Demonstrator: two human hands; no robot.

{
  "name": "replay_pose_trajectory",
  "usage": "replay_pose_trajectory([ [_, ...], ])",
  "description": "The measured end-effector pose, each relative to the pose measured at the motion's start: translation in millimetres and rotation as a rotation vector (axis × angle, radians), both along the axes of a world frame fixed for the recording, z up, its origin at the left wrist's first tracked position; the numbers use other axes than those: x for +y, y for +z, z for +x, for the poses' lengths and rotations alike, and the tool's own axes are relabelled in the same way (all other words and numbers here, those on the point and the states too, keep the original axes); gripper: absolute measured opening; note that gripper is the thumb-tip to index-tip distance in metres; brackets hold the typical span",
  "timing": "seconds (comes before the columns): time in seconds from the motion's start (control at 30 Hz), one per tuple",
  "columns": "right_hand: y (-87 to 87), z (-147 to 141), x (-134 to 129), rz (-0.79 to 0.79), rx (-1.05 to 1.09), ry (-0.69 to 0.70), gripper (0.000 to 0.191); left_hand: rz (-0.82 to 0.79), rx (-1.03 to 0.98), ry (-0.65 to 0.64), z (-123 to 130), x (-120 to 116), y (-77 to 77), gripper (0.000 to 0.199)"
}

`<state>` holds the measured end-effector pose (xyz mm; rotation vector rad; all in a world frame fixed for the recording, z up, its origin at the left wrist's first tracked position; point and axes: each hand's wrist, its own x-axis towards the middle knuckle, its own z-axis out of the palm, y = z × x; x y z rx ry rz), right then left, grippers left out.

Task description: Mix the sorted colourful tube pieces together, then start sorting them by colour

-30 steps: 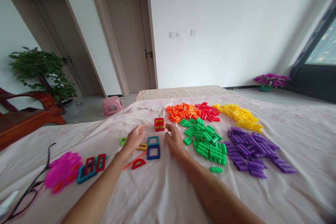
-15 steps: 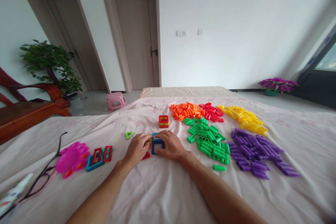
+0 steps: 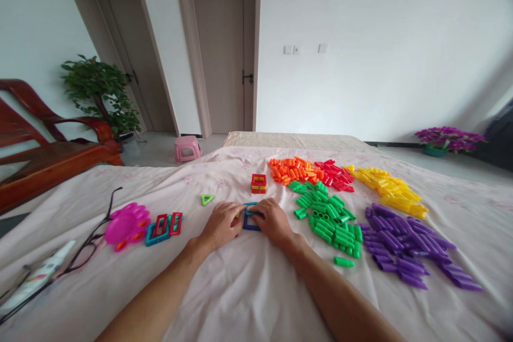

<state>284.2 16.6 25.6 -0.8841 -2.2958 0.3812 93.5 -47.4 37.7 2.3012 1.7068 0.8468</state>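
Both my hands low over the cloth point(image 3: 256, 288), blue frames between them.
My left hand point(image 3: 222, 226), fingers bent and partly closed, has its fingertips at the left edge of the light blue frame point(image 3: 251, 203); a sliver of yellow shows beside them, and I cannot tell whether they have hold of anything. My right hand point(image 3: 275, 221) curls part-closed over the frames' right side, thumb near the fingers; whether it pinches a piece I cannot tell. Dark blue frame point(image 3: 251, 228) lies on my side of the light blue one, partly covered. Red-and-yellow stack point(image 3: 258, 191) stands just beyond; green triangle point(image 3: 209, 201) lies flat beyond my left hand, apart from it. Green tubes point(image 3: 331, 214) heaped to the right.
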Motion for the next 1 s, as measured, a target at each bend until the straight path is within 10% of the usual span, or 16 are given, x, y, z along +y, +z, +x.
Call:
replay_pose_trajectory([
  [0.33, 1.3, -4, 1, 0.020, 0.167, -0.080, 0.015, -0.026, 0.031, 0.072, 7, -1, -6.1, 0.069],
  [0.53, -5.1, 0, 13, -0.296, 0.501, -0.163, 0.029, 0.011, 0.048, 0.036, 6, 0, -8.0, 0.053],
  [1.0, 0.9, -1, 1, -0.112, -0.077, -0.113, 0.025, 0.034, 0.038, -0.004, 3, 3, -11.0, 0.048],
])
